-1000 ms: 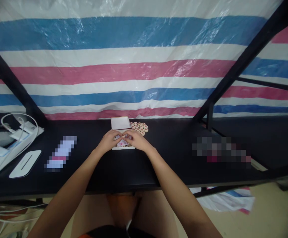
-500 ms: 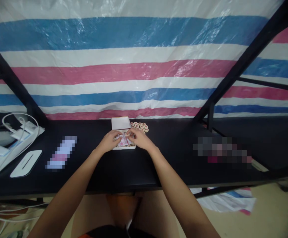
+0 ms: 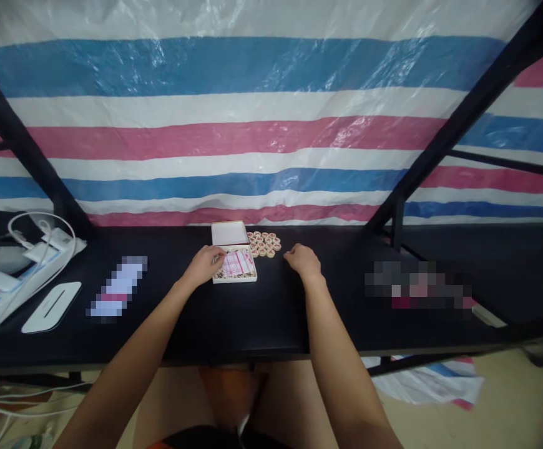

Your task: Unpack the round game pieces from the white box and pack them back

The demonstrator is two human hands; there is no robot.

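A small white box [image 3: 234, 267] with a pink-lined sheet inside lies on the black table [image 3: 262, 312]. My left hand [image 3: 203, 264] rests at the box's left edge, fingers curled onto its rim. My right hand [image 3: 303, 258] hovers to the right of the box, apart from it, fingers loosely curled with nothing seen in them. Several round wooden game pieces [image 3: 264, 243] with red marks lie in a cluster just behind the box. The white lid [image 3: 229, 233] lies beside them at the back.
White chargers and cables [image 3: 23, 262] and a flat white device [image 3: 51, 307] crowd the table's left end. Black frame posts slant up on both sides. A striped tarp hangs behind the table. A crumpled sheet [image 3: 430, 380] lies on the floor at the right.
My right hand has left the box and moved right, away from it. The sheet in the box now shows uncovered. My left hand has stayed at the box's left edge.
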